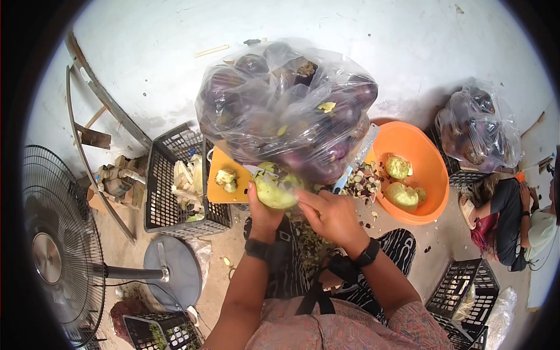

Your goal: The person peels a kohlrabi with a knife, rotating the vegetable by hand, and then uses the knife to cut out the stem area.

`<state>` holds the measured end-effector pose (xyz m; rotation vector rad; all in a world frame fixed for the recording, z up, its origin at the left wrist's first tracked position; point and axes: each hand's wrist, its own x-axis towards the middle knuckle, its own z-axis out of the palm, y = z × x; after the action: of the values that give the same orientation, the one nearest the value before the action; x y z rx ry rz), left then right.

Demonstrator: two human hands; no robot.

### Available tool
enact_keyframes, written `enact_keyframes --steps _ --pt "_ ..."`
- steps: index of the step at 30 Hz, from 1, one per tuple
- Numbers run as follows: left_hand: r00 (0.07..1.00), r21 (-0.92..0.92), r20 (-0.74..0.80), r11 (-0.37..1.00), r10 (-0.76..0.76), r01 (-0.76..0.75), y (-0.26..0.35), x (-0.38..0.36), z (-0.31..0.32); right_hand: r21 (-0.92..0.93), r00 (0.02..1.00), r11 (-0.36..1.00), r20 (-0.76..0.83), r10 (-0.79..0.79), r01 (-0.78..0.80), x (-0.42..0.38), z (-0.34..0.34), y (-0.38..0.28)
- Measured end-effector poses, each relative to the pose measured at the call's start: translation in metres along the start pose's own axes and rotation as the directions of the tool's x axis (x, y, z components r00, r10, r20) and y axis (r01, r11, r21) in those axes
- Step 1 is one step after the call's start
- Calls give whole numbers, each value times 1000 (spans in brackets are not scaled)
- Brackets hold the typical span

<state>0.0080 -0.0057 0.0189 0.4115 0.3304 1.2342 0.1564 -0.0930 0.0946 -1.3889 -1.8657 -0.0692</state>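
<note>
My left hand (pixel 263 211) is closed around a mostly peeled eggplant (pixel 275 188), pale green with a few dark patches of skin. Against its right side, my right hand (pixel 337 217) is curled with the fingers bent; a blurred pale edge shows by the fingertips, and what it grips is hidden. Just beyond both hands, a large clear plastic bag (pixel 286 116) full of purple eggplants rests over a yellow board (pixel 220 195). On the board's left lies a pale peeled piece (pixel 226 179). A knife with a light blue handle (pixel 343 179) lies at the right, beside dark peelings (pixel 363 179).
An orange basin (pixel 429 192) at right holds several peeled eggplants. Black crates stand at left (pixel 156 201) and lower right (pixel 461 286). A second eggplant bag (pixel 478 128) sits farther right, near a seated person (pixel 525 216). A standing fan (pixel 49 256) occupies the left.
</note>
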Motion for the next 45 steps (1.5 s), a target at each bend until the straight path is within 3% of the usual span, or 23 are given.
enact_keyframes --steps 10,14,19,21,33,39,45 --pt "994 32 -104 999 -12 15 -3 1 -9 46 1000 999 -15 27 -27 16 8 -1" --pt "996 84 -82 996 40 -33 -5 4 -12 195 993 975 -21 114 -108 5 7 7" --pt "1000 6 -26 1000 1 -1 -4 2 -7 274 985 947 7 174 -169 -19 -10 16" --pt "999 -20 -36 1000 -5 5 -4 4 -6 290 996 953 -14 93 -85 -22 -14 18" --pt "1000 -47 -20 999 -21 20 0 4 -9 271 999 962 31 9 -17 -24 -18 28" --pt "1000 -27 -16 1000 -7 6 1 2 -3 157 999 988 54 -4 -4 -18 -17 27" --pt "1000 -16 -8 1000 4 -4 2 2 -4 208 1000 978 15 6 -9 -7 -7 25"
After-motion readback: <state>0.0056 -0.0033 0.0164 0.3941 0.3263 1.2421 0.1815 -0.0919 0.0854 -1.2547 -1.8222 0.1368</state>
